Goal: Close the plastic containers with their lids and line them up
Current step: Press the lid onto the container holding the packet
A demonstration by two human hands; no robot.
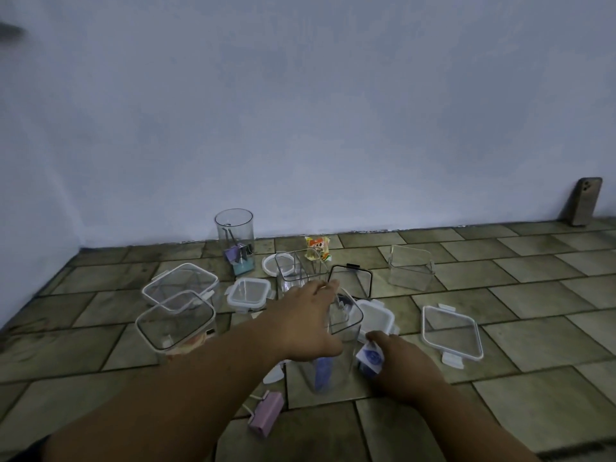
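Observation:
Clear plastic containers and lids are scattered on a tiled floor. My left hand (308, 320) grips the rim of a tall clear container (328, 358) in the middle, which holds something purple-blue. My right hand (396, 360) rests just right of it, fingers closed on a small blue-and-white packet (369, 356). Behind it lies a small white-rimmed lid (375, 316). A large white-rimmed lid (451, 331) lies to the right. At the left, two lidded square containers (178, 320) stand together. A dark-rimmed lid (351, 280) leans behind the tall container.
A round jar (235, 238) with binder clips stands near the wall. An open square container (300, 271), a small lidded box (248, 293), an open tub (411, 266), a snack packet (318, 246), a purple clip (266, 413) and a phone (585, 201) leaning on the wall are around.

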